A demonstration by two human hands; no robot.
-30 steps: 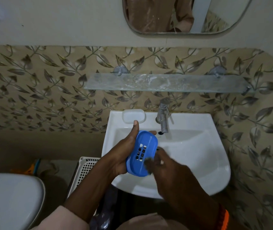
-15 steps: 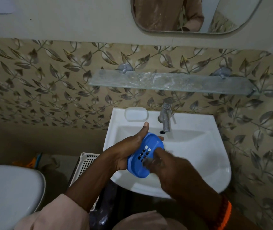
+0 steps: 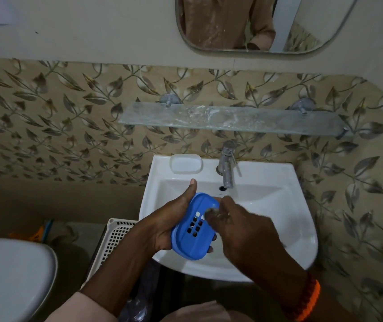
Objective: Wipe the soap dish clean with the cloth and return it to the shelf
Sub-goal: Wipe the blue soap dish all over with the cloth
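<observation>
Over the white ceramic basin (image 3: 285, 201), the left hand (image 3: 162, 226) grips the blue oval plastic soap dish (image 3: 190, 233), slotted side up. The right hand (image 3: 244, 228) pinches a small greyish cloth (image 3: 211, 211) against the dish's upper end. The frosted glass shelf (image 3: 232, 118) hangs above the steel tap (image 3: 226, 166).

Soap dish (image 3: 191, 228) held over the basin (image 3: 297, 228), below the shelf (image 3: 232, 118).

The left hand (image 3: 162, 225) holds the soap dish from its left side above the front of the basin, and the right hand (image 3: 244, 228) meets it from the right with a cloth (image 3: 211, 211) on the dish. Behind them, on the basin's back rim, a 2nd dish (image 3: 186, 163) lies left of the tap (image 3: 226, 166). The shelf runs along the wall above the tap, under the mirror (image 3: 255, 24). A basket (image 3: 116, 238) stands left of the basin, and a toilet (image 3: 11, 280) further left.
</observation>
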